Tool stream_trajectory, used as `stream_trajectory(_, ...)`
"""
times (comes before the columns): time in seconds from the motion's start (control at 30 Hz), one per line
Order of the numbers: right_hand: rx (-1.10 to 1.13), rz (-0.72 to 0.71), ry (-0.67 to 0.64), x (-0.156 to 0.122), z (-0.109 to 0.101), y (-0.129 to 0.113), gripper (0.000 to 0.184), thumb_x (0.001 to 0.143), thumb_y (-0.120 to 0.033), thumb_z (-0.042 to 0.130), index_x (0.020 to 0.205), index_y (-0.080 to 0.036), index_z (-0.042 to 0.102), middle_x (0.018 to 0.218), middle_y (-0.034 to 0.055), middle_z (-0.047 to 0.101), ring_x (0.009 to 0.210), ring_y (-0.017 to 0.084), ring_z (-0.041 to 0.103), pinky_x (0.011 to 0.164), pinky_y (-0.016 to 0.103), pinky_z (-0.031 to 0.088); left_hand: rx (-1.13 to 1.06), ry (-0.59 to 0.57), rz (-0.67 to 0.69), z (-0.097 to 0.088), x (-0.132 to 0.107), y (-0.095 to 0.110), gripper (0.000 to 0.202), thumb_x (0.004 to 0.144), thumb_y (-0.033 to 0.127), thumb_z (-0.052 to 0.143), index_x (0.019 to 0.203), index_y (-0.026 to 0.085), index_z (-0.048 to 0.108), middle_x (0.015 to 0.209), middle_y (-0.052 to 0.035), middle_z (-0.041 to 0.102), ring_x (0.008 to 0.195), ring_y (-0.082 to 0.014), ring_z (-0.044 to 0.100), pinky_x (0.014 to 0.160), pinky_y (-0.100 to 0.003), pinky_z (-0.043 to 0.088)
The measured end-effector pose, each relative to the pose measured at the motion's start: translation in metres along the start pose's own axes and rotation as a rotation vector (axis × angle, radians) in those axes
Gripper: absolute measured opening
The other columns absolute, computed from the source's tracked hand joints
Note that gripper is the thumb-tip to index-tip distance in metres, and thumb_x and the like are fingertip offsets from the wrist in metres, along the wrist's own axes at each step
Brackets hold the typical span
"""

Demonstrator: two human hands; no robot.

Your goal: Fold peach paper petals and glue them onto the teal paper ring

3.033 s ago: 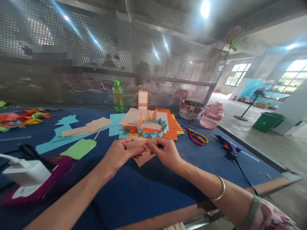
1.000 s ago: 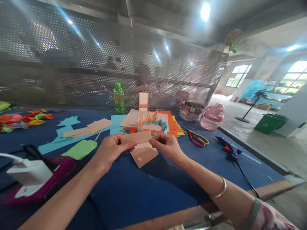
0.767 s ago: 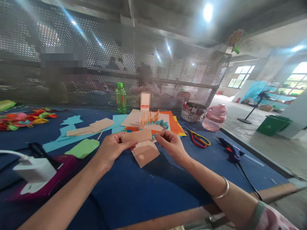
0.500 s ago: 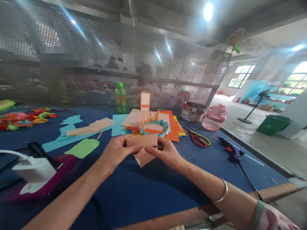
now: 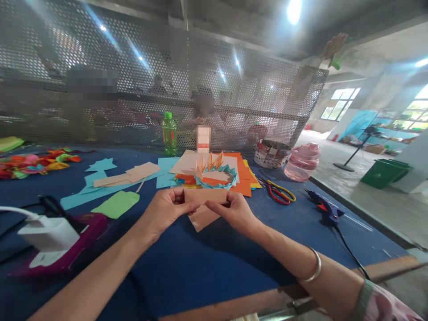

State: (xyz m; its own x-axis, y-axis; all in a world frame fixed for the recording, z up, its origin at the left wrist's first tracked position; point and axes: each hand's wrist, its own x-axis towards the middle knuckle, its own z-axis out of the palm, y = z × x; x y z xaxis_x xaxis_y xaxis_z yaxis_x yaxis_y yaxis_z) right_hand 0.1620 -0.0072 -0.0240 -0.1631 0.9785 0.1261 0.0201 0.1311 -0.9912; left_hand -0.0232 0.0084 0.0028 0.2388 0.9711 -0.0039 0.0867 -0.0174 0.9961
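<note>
A tan strip of paper (image 5: 209, 196) is stretched level between my two hands. My left hand (image 5: 174, 204) pinches its left end, thumb in front and fingers behind. At the other end, my right hand (image 5: 236, 210) grips it the same way, with a silver bangle on that wrist. Another tan piece of paper (image 5: 201, 219) shows below the strip; whether the two are joined I cannot tell. Just beyond my hands, a ring of folded blue paper with orange points (image 5: 217, 174) sits on stacked coloured sheets (image 5: 243, 178).
Scissors (image 5: 279, 192) and a glue gun (image 5: 324, 206) lie to the right. Behind them stand a woven basket (image 5: 271, 154) and a pink bottle (image 5: 302, 162). A green bottle (image 5: 170, 136), green paper (image 5: 117, 204) and a power strip with a charger (image 5: 50, 240) are leftward.
The camera view has shifted slightly. Both hands keep their pinch on the tan paper strip, which appears a little further right and flatter.
</note>
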Motion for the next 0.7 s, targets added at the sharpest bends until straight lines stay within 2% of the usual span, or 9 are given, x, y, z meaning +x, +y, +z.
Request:
stream_trajectory(0.23,-0.003,-0.036,0.028,0.0036,-0.0052,0.0009,0.04,0.069,-0.045,0.074,0.095,-0.015,0.069,0.097,0.0083,0.073,0.082,0.022,0.069,0.071,0.03,0.053,-0.059,0.008,0.003,-0.0036,0.0009,0.0045,0.035,0.053,0.027,0.085,0.081,0.015,0.066,0.077,-0.0008,0.071,0.07,-0.0139,0.063,0.069,-0.024,0.049)
stream_trajectory(0.47,0.016,-0.061,0.007,0.0057,-0.0064,0.0041,0.043,0.07,-0.046,0.073,0.099,-0.014,0.069,0.096,0.0082,0.073,0.081,0.022,0.069,0.071,0.031,0.053,-0.073,0.013,-0.009,-0.0061,0.0031,0.0037,0.051,0.051,0.026,0.085,0.093,0.015,0.059,0.07,-0.0001,0.07,0.066,-0.0151,0.063,0.069,-0.027,0.048)
stream_trajectory(0.57,0.001,-0.072,0.004,0.0062,-0.0068,0.0047,0.043,0.071,-0.046,0.073,0.1,-0.014,0.069,0.096,0.0085,0.073,0.081,0.021,0.068,0.071,0.03,0.053,-0.044,0.008,0.002,-0.0067,0.0036,0.0024,0.049,0.054,0.027,0.081,0.095,0.015,0.059,0.067,-0.0006,0.069,0.063,-0.0149,0.062,0.066,-0.027,0.048)
stream_trajectory(0.7,-0.014,-0.085,0.007,0.0062,-0.007,0.0053,0.042,0.071,-0.045,0.073,0.1,-0.014,0.069,0.096,0.0086,0.073,0.081,0.02,0.068,0.071,0.03,0.052,-0.023,0.041,0.013,-0.005,0.0031,0.0048,0.041,0.053,0.026,0.078,0.088,0.016,0.061,0.06,0.0004,0.067,0.058,-0.016,0.061,0.063,-0.029,0.048)
